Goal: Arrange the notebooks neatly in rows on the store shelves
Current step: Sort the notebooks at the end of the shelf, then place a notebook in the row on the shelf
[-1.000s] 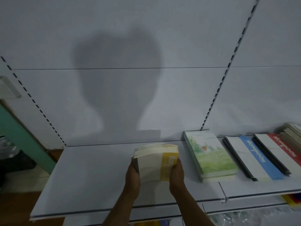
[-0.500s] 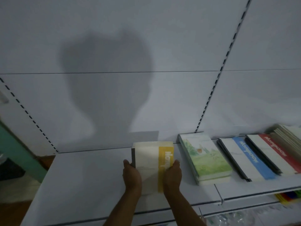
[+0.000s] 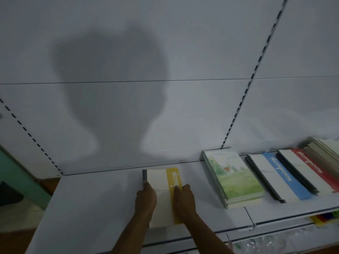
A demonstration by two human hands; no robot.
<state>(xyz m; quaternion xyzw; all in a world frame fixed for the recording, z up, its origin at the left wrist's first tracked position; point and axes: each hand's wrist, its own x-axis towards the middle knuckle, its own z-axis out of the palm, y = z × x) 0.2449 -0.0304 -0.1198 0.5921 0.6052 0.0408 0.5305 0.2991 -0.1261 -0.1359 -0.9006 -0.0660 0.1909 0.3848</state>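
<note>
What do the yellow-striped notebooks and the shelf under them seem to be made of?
The yellow-striped notebooks: paper pages under matte card covers, judging by the printed stripe and the pale page edges at the near end; probably not glossy, as no glare shows. The shelf: likely painted sheet metal, smooth white, with a thin straight front edge; laminate cannot be ruled out.

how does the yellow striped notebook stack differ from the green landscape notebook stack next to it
The yellow-striped notebook stack has a plain white cover with a yellow band and lettering; the green landscape notebook stack carries a painted meadow scene. The left hand and right hand rest on the yellow one; the green one lies untouched. Both lie flat on the shelf.
</note>
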